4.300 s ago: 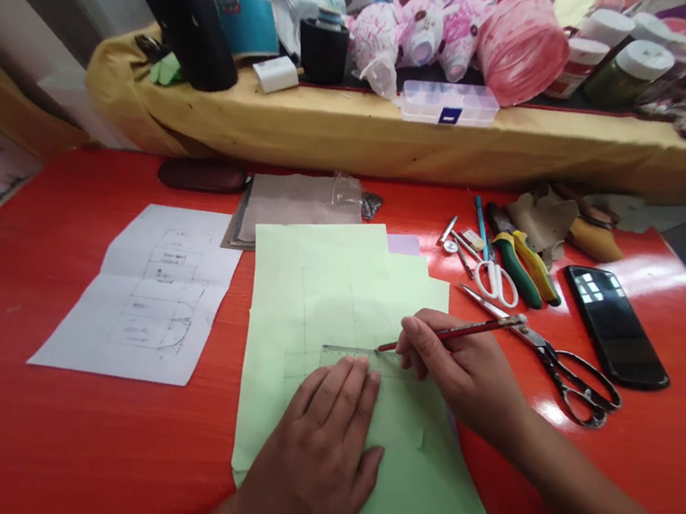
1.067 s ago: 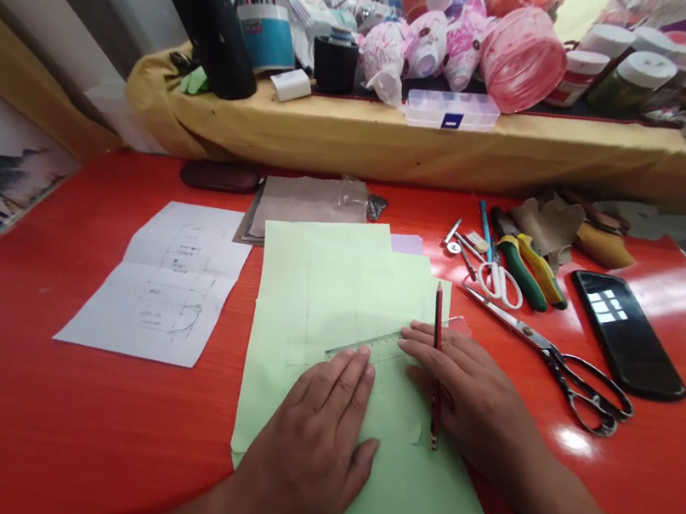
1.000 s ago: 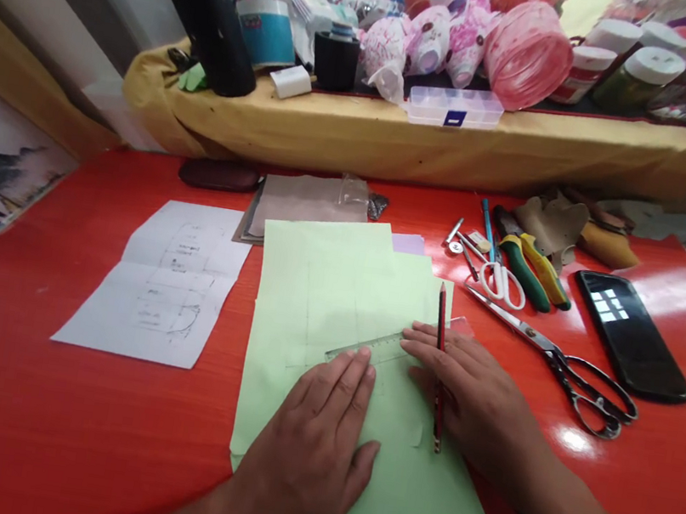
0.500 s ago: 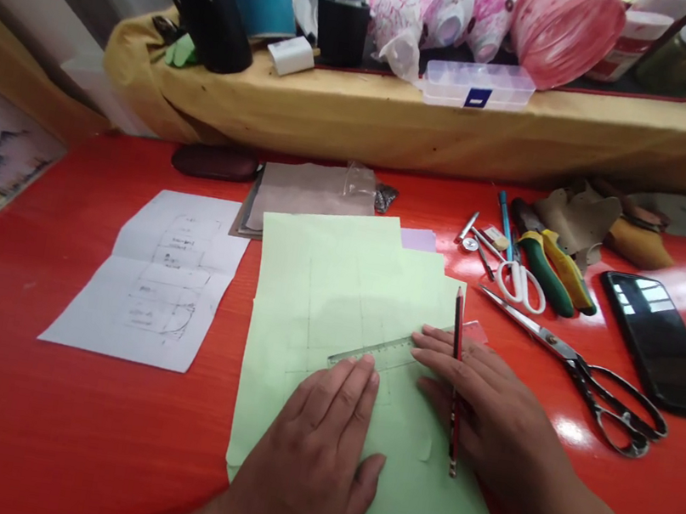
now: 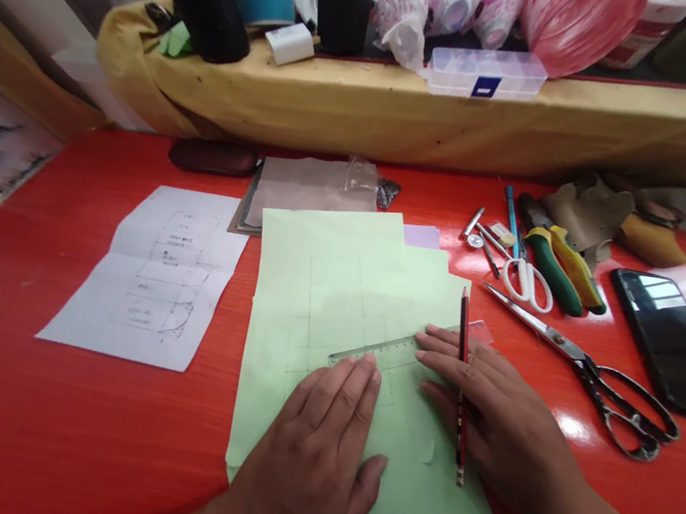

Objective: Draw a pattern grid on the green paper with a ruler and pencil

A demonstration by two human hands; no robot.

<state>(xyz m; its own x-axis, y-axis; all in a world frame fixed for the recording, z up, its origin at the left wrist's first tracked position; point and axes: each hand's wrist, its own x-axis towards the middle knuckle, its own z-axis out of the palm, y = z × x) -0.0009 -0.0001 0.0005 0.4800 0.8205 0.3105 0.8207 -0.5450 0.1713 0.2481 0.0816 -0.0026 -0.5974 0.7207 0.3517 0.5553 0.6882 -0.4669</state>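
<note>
Green paper (image 5: 402,420): flat on the red table (image 5: 35,417), near centre, marked with faint lines.
Clear ruler (image 5: 390,352): slanting across the paper, reaching past its right edge.
Left hand (image 5: 319,442): laid flat, grasping nothing, touching the ruler's left part.
Right hand (image 5: 499,418): gripping a red-and-black pencil (image 5: 465,331), also touching the ruler.
Black-handled scissors (image 5: 562,343): lying right, near the smartphone (image 5: 674,345).

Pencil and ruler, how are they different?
The pencil is red and black; the ruler is see-through. The pencil is thin; the ruler is wider. The pencil points forward; the ruler slants, mostly over the green paper. Both touch the right hand.
</note>
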